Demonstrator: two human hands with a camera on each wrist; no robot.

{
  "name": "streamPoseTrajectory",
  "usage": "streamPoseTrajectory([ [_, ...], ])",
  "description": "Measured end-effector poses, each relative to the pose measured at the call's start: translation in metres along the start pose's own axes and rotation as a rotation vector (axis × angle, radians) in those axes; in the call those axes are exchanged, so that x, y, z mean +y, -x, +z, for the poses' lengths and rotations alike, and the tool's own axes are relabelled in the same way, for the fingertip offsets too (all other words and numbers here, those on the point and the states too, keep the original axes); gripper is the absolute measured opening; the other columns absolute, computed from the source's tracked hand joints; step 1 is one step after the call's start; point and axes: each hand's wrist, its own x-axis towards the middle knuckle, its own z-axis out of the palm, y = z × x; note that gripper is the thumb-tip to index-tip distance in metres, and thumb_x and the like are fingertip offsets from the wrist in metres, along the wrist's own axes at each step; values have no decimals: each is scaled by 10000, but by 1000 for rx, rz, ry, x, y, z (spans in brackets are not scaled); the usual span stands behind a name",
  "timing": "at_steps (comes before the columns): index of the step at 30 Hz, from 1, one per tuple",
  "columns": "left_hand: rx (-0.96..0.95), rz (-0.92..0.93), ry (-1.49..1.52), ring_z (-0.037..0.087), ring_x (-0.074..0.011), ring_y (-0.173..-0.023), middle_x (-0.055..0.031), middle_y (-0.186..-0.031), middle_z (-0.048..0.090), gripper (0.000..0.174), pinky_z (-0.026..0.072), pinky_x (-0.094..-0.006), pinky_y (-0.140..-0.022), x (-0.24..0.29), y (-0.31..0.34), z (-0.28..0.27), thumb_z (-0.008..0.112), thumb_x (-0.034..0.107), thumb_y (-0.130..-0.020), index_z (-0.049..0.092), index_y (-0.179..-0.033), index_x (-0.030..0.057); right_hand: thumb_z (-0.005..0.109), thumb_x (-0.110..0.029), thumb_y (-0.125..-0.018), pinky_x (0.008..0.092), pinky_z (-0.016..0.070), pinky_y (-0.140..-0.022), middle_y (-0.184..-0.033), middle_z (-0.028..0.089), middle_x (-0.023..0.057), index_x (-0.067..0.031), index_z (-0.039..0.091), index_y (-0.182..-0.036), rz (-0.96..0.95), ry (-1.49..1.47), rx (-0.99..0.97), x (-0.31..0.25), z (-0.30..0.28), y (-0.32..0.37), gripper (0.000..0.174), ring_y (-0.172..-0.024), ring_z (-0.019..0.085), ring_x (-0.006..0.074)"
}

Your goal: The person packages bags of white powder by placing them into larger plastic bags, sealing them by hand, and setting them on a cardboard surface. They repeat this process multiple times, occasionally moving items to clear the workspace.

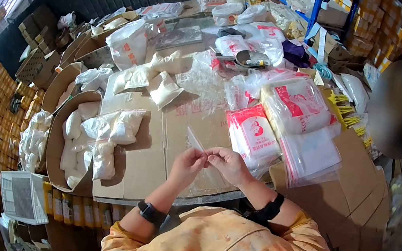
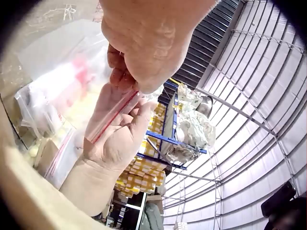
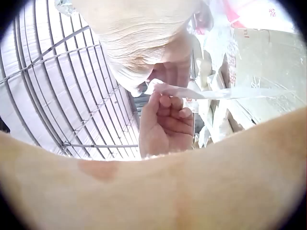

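Note:
Both hands meet over the front of the cardboard-covered table (image 1: 147,169). Between them is a thin clear zip bag (image 1: 194,139), seen nearly edge-on in the head view. A red line runs along the edge of the bag (image 2: 114,116) in the left wrist view. My left hand (image 1: 187,166) pinches this edge between thumb and fingertips. Close against it, my right hand (image 1: 229,165) pinches the same edge. In the right wrist view the bag (image 3: 218,93) stretches out sideways as a pale strip from the fingertips.
Filled white powder bags (image 1: 125,125) lie at left, some in an open carton (image 1: 54,148). More filled bags (image 1: 164,90) sit mid-table. Packs of red-printed plastic bags (image 1: 254,133) are stacked at right. A dark-handled tape dispenser (image 1: 248,59) rests farther back.

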Motion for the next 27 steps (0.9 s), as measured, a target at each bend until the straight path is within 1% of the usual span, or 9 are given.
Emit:
streamPoseTrajectory([
  [5,2,-9,29,598,-110,-747,-58,-790,623,111,467,-218,-669,10,2,4,543,96,-886,534,-879,-15,522,0,-855,242,481,-765,-909,615,70,30,586,-998,6,58,16,1,-1,0,160,-836,585,113],
  [6,7,-12,36,601,-112,-741,-62,-785,624,117,470,-221,-664,12,3,5,545,99,-884,532,-876,-17,527,4,-846,244,482,-760,-900,615,74,28,588,-988,-48,151,28,3,0,0,156,-831,588,118],
  [8,37,-13,6,578,-100,-722,-41,-767,604,81,450,-216,-651,3,0,5,540,82,-880,536,-859,3,537,12,-829,249,484,-751,-881,615,82,23,593,-966,-157,337,50,6,1,1,149,-822,593,129],
  [11,77,-47,-19,569,-98,-704,-34,-753,595,57,440,-215,-642,-1,-1,4,529,57,-871,532,-835,13,536,10,-821,255,484,-726,-865,615,94,23,595,-962,-306,481,65,-5,5,4,153,-795,601,140],
  [14,73,-55,-1,572,-107,-696,-39,-754,597,49,441,-221,-644,-7,-2,3,512,39,-865,527,-826,13,518,-3,-837,258,481,-709,-857,618,90,27,602,-959,-201,375,37,-1,3,5,152,-773,602,139],
  [17,37,-42,25,575,-115,-696,-44,-754,598,54,442,-228,-652,-7,-3,1,502,39,-869,528,-830,12,495,-20,-858,250,479,-718,-852,627,79,32,608,-970,-82,221,33,-8,2,5,168,-777,597,128],
  [20,8,-22,62,577,-121,-701,-47,-754,600,62,440,-233,-660,-7,-2,1,495,48,-877,532,-846,8,478,-29,-871,252,480,-733,-853,636,69,43,612,-973,24,149,18,-8,-2,4,183,-784,593,117],
  [24,-21,4,121,587,-125,-711,-62,-760,596,33,466,-236,-671,-9,-1,0,504,18,-866,504,-854,-13,466,-30,-876,256,484,-754,-861,639,64,54,608,-986,31,127,10,1,-4,3,197,-801,593,114],
  [27,-40,-3,116,583,-121,-729,-59,-763,596,27,459,-234,-688,-4,2,0,497,11,-868,507,-866,-13,463,-28,-876,256,486,-764,-864,639,67,56,603,-997,50,105,1,-1,-4,3,204,-807,597,119],
])
